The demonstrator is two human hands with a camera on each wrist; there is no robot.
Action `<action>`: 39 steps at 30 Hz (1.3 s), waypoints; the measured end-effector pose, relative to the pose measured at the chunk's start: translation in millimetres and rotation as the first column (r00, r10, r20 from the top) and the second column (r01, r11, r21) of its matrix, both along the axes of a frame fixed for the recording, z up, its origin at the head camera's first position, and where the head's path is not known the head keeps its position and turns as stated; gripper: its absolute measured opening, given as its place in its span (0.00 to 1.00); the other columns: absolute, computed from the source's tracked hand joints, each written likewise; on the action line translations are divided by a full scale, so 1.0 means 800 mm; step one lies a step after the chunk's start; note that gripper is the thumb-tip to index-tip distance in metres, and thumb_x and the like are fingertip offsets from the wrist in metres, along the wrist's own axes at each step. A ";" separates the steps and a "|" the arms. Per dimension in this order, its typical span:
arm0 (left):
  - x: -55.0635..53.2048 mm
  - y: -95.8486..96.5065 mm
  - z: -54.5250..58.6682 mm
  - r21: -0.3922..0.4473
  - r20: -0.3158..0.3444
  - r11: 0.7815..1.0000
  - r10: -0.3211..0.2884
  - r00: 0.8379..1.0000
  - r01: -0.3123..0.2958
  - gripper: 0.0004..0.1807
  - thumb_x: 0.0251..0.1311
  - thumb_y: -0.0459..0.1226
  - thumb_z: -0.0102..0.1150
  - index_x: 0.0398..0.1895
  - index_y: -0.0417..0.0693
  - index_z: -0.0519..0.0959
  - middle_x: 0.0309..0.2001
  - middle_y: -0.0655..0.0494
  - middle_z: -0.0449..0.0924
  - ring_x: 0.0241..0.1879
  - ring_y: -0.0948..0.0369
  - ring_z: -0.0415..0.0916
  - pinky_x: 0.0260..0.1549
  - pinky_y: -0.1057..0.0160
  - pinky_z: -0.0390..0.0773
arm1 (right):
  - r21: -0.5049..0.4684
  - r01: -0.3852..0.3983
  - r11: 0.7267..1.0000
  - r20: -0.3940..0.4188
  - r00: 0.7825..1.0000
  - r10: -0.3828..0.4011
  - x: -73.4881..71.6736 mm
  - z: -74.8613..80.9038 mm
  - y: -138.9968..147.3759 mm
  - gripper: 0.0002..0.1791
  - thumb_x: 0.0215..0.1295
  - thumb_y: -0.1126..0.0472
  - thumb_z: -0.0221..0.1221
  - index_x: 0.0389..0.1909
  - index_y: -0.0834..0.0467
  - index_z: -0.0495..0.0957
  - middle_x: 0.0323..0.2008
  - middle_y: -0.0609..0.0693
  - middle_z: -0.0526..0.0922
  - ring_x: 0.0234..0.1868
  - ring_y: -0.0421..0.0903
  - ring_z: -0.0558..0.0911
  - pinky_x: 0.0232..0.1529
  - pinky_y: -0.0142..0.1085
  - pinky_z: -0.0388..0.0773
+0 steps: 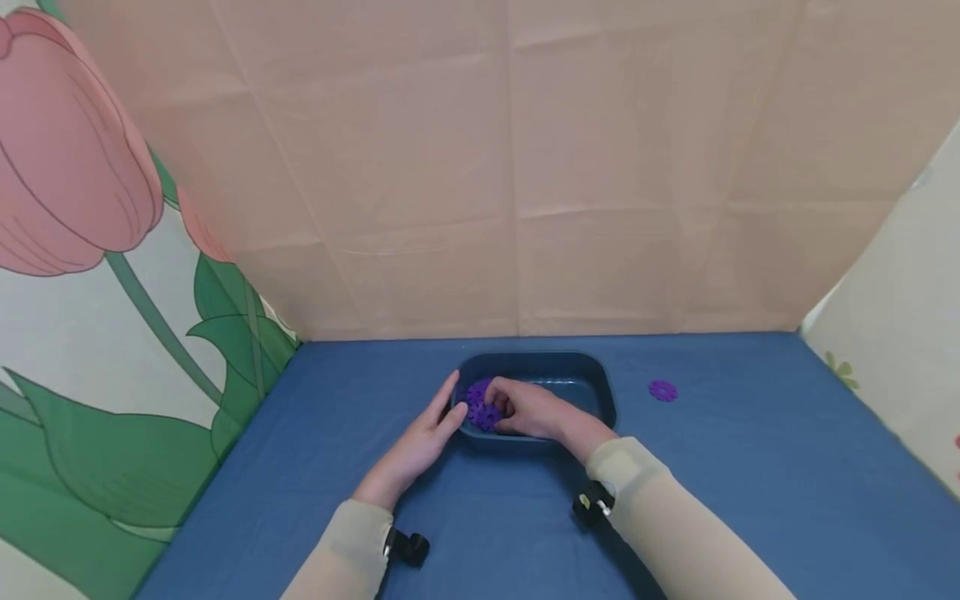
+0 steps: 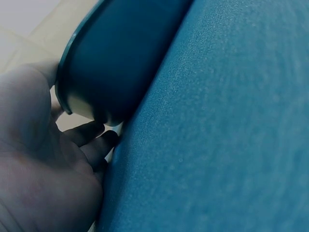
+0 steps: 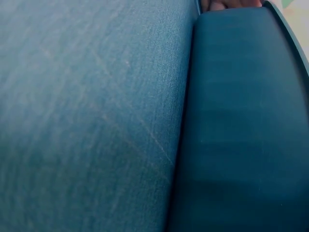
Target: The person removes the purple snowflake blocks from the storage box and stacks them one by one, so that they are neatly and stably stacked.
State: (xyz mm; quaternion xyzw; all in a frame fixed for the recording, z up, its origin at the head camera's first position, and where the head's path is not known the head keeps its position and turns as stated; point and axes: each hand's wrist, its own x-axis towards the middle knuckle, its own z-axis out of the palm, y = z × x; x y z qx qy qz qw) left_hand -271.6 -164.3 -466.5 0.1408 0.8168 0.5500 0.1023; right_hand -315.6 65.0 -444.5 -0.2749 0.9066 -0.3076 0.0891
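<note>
A dark blue plastic tray (image 1: 573,360) stands on the blue cloth. Purple notched discs (image 1: 480,396) lie together at its left end, partly covered by fingers. My right hand (image 1: 532,410) reaches in over the near rim, thumb and fingers bent round one purple disc (image 1: 487,417) among them. At the tray's left end my left hand (image 1: 416,446) rests with fingers extended along the outside and the thumb at the rim. The left wrist view shows this left hand (image 2: 48,154) against the tray's outer wall (image 2: 120,53). In the right wrist view, the tray wall (image 3: 241,121) hides the right hand's fingers.
Another purple notched disc (image 1: 663,391) lies on the cloth (image 1: 720,467) to the right of the tray. A beige sheet (image 1: 517,167) hangs behind the table's back edge. At the left is a wall with painted tulips (image 1: 75,150), at the right a pale wall (image 1: 915,292).
</note>
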 end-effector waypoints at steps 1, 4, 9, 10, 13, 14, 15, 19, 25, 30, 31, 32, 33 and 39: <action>0.000 0.000 0.000 -0.001 0.004 1.000 0.001 1.000 -0.001 0.38 0.65 0.67 0.43 0.75 0.83 0.43 0.75 0.73 0.42 0.75 0.60 0.38 0.68 0.41 0.44 | 0.000 0.004 1.000 0.003 1.000 -0.004 0.000 0.000 0.000 0.17 0.59 0.64 0.68 0.47 0.51 0.75 0.39 0.48 0.80 0.36 0.44 0.76 0.41 0.42 0.76; 0.000 0.000 -0.001 -0.002 0.008 1.000 -0.001 1.000 0.001 0.38 0.64 0.67 0.43 0.75 0.83 0.43 0.75 0.73 0.41 0.75 0.60 0.38 0.68 0.40 0.44 | 0.002 0.007 1.000 0.006 1.000 -0.007 0.000 0.000 0.000 0.17 0.60 0.64 0.68 0.48 0.52 0.75 0.38 0.48 0.80 0.35 0.43 0.76 0.41 0.42 0.76; -0.001 0.000 -0.002 -0.003 0.000 1.000 -0.001 1.000 0.001 0.38 0.65 0.67 0.43 0.75 0.84 0.43 0.75 0.73 0.42 0.74 0.60 0.38 0.68 0.40 0.44 | 0.015 0.008 1.000 -0.002 1.000 -0.008 0.001 0.001 0.000 0.18 0.60 0.63 0.68 0.49 0.52 0.76 0.37 0.48 0.81 0.35 0.43 0.76 0.41 0.41 0.76; -0.001 0.000 -0.002 -0.004 0.001 1.000 0.000 1.000 0.000 0.38 0.64 0.67 0.43 0.75 0.84 0.43 0.75 0.73 0.42 0.74 0.60 0.38 0.68 0.41 0.44 | 0.015 0.006 1.000 -0.007 1.000 -0.006 0.000 0.001 0.000 0.18 0.59 0.63 0.68 0.49 0.53 0.76 0.37 0.48 0.81 0.35 0.43 0.76 0.41 0.42 0.76; -0.001 0.000 -0.002 -0.004 -0.007 1.000 0.001 1.000 -0.001 0.38 0.65 0.66 0.43 0.75 0.83 0.43 0.75 0.72 0.42 0.74 0.60 0.38 0.68 0.41 0.45 | 0.015 0.003 1.000 -0.015 1.000 -0.002 0.000 0.000 -0.001 0.19 0.58 0.63 0.69 0.49 0.53 0.77 0.37 0.48 0.81 0.36 0.45 0.77 0.42 0.42 0.76; -0.001 0.000 -0.002 -0.005 -0.009 1.000 0.001 1.000 -0.001 0.38 0.65 0.66 0.43 0.76 0.82 0.43 0.75 0.72 0.42 0.74 0.59 0.38 0.68 0.40 0.44 | 0.014 0.001 1.000 -0.017 1.000 -0.001 0.000 0.000 -0.001 0.19 0.57 0.63 0.70 0.49 0.53 0.77 0.37 0.48 0.81 0.37 0.45 0.78 0.42 0.42 0.76; -0.001 0.000 -0.002 -0.007 -0.010 1.000 0.002 1.000 -0.002 0.38 0.65 0.66 0.43 0.76 0.81 0.43 0.76 0.72 0.42 0.75 0.59 0.38 0.68 0.40 0.45 | 0.013 -0.002 1.000 -0.021 1.000 0.003 0.000 0.000 -0.001 0.19 0.57 0.63 0.70 0.48 0.53 0.77 0.36 0.48 0.81 0.37 0.46 0.78 0.42 0.42 0.76; -0.001 0.000 -0.001 -0.019 -0.008 1.000 0.007 1.000 -0.007 0.39 0.65 0.67 0.43 0.76 0.81 0.43 0.75 0.73 0.42 0.75 0.59 0.38 0.68 0.40 0.44 | 0.016 -0.012 1.000 -0.031 0.999 0.012 -0.001 -0.001 -0.001 0.18 0.56 0.62 0.71 0.47 0.54 0.78 0.35 0.48 0.81 0.36 0.45 0.78 0.42 0.42 0.76; -0.001 -0.001 -0.002 -0.019 -0.011 1.000 0.004 1.000 -0.004 0.39 0.65 0.67 0.43 0.76 0.81 0.43 0.75 0.73 0.42 0.74 0.60 0.38 0.68 0.41 0.44 | 0.036 -0.012 0.999 -0.040 0.999 0.013 -0.001 -0.002 -0.002 0.18 0.56 0.60 0.71 0.47 0.54 0.80 0.33 0.46 0.81 0.33 0.41 0.77 0.42 0.42 0.76; 0.000 -0.001 -0.001 -0.018 -0.007 1.000 0.003 1.000 -0.003 0.38 0.65 0.67 0.42 0.75 0.83 0.43 0.75 0.73 0.41 0.75 0.59 0.38 0.68 0.40 0.44 | 0.052 0.003 0.999 -0.048 0.999 0.000 0.001 0.000 -0.001 0.17 0.56 0.58 0.71 0.47 0.53 0.80 0.32 0.45 0.81 0.33 0.41 0.76 0.42 0.42 0.76; 0.000 -0.001 -0.001 -0.018 -0.003 1.000 0.005 1.000 -0.005 0.38 0.65 0.67 0.43 0.75 0.84 0.43 0.75 0.74 0.42 0.75 0.59 0.38 0.68 0.40 0.44 | 0.053 0.004 0.999 -0.051 0.999 -0.001 0.001 0.000 -0.001 0.17 0.56 0.58 0.71 0.46 0.53 0.80 0.32 0.45 0.81 0.33 0.41 0.76 0.42 0.42 0.76; 0.000 -0.001 -0.001 -0.020 0.001 1.000 0.007 1.000 -0.007 0.38 0.64 0.67 0.43 0.75 0.85 0.43 0.75 0.75 0.42 0.75 0.60 0.38 0.68 0.40 0.44 | 0.053 0.005 0.999 -0.054 0.999 -0.002 0.002 0.001 -0.001 0.17 0.56 0.58 0.71 0.46 0.52 0.80 0.32 0.45 0.81 0.33 0.41 0.76 0.42 0.42 0.76; 0.000 -0.001 -0.001 -0.020 -0.001 1.000 0.008 1.000 -0.008 0.38 0.64 0.67 0.43 0.75 0.84 0.43 0.75 0.75 0.42 0.75 0.60 0.38 0.68 0.40 0.44 | 0.053 0.005 0.999 -0.057 0.998 -0.002 0.002 0.001 -0.001 0.17 0.56 0.58 0.71 0.46 0.52 0.80 0.32 0.45 0.81 0.33 0.41 0.76 0.42 0.42 0.76; -0.003 0.001 -0.002 -0.038 0.002 0.999 0.029 1.000 -0.029 0.37 0.63 0.68 0.43 0.73 0.88 0.44 0.74 0.78 0.43 0.74 0.62 0.39 0.69 0.42 0.45 | 0.058 0.002 0.998 -0.078 0.997 0.002 0.002 0.000 -0.001 0.16 0.58 0.58 0.70 0.47 0.52 0.79 0.31 0.45 0.80 0.32 0.41 0.76 0.40 0.41 0.76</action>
